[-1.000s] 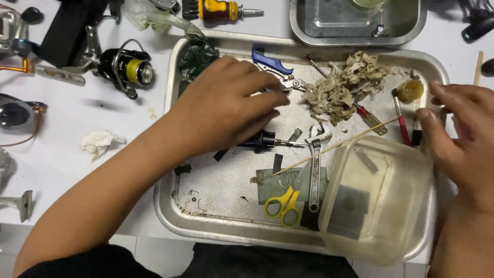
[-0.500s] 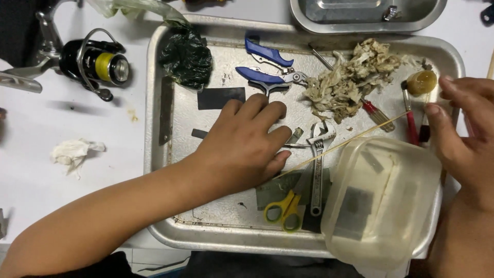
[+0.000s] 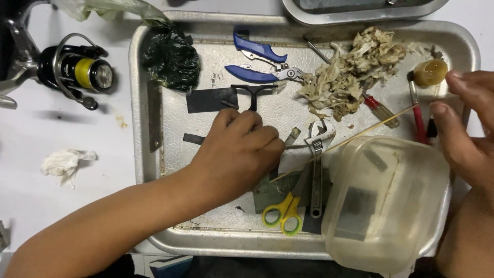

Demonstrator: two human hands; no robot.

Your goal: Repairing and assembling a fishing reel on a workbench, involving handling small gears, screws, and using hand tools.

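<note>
My left hand lies palm down with curled fingers in the middle of a dented metal tray. It covers small metal strips, and whatever may be under it is hidden. Just beyond its knuckles lie a flat black plate and a black T-shaped part. A thin wooden stick runs from beside this hand up to the right. My right hand hovers at the tray's right edge, thumb and forefinger apart, a short way from the stick's far end.
In the tray lie blue-handled pliers, an adjustable wrench, yellow scissors, a red-handled screwdriver, a fibrous wad, a dark wad and a clear plastic tub. A fishing reel and crumpled tissue lie left.
My left hand has drawn back toward me across the tray, uncovering the black plate and T-shaped part. The view has shifted nearer. My right hand stays at the right edge.
</note>
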